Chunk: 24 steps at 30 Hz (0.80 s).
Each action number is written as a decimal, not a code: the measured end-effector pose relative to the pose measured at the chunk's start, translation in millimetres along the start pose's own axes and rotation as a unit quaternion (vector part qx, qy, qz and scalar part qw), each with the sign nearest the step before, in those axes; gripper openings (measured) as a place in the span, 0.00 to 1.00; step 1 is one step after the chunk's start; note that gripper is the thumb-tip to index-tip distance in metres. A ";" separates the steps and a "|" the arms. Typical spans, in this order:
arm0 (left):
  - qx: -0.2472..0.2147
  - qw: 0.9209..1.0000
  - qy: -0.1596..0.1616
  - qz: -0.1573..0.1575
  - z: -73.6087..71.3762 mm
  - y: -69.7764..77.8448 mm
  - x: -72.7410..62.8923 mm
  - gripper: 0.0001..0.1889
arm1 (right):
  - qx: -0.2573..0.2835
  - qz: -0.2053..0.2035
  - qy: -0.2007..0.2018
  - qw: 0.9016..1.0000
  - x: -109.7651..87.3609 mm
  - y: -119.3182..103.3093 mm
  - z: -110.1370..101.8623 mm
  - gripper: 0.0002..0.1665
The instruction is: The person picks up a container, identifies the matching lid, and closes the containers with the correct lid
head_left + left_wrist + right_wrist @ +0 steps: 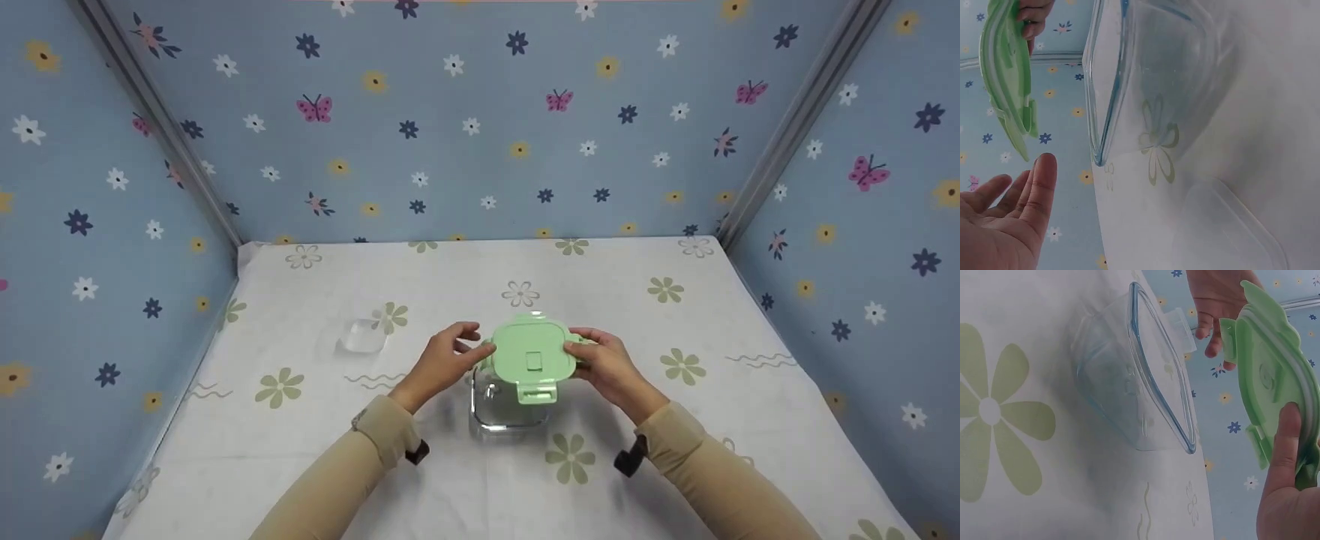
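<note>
My right hand [611,367] grips a green snap lid [529,343] by its right edge, holding it over a clear glass food container [501,429]. In the right wrist view the thumb lies on the lid's underside, where a pale seal runs round the edge. My left hand [441,358] is beside the lid's left edge with its fingers extended; the left wrist view shows a small gap between its fingertips and the lid. The glass container [1109,382] stands uncovered on the table, its upper part partly hidden by the lid in the head view.
A small translucent plastic piece [365,335], seemingly a shallow box or tray, lies left of the container. A white flower-print cloth [300,472] covers the table. Blue patterned walls [480,150] with metal corner posts [787,120] enclose the back and sides.
</note>
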<state>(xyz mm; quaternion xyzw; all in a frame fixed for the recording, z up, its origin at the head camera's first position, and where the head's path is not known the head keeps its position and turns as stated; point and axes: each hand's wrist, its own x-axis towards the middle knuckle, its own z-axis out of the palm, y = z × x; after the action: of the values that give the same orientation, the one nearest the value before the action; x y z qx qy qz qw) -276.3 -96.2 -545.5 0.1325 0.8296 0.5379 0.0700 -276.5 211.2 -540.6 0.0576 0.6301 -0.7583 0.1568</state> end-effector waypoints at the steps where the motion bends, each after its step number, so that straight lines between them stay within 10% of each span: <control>1: -0.008 1.000 -0.003 -0.012 0.1 0.6 0.8 0.36 | -0.001 -0.001 0.001 1.000 -0.1 0.1 0.4 0.31; 9: -0.048 0.996 -0.020 -0.077 1.7 -0.6 4.9 0.34 | -0.012 -0.008 -0.004 1.000 -1.5 0.5 5.3 0.29; 24: -0.077 0.994 0.002 -0.082 9.9 -5.4 2.5 0.27 | -0.027 -0.017 -0.019 0.999 -1.9 7.3 12.2 0.28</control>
<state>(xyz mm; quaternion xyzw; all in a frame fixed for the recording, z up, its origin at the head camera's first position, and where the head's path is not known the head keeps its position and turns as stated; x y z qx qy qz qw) -276.9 -88.9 -554.4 0.0575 0.7939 0.5929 0.1223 -271.1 198.5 -544.5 0.0283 0.6478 -0.7449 0.1572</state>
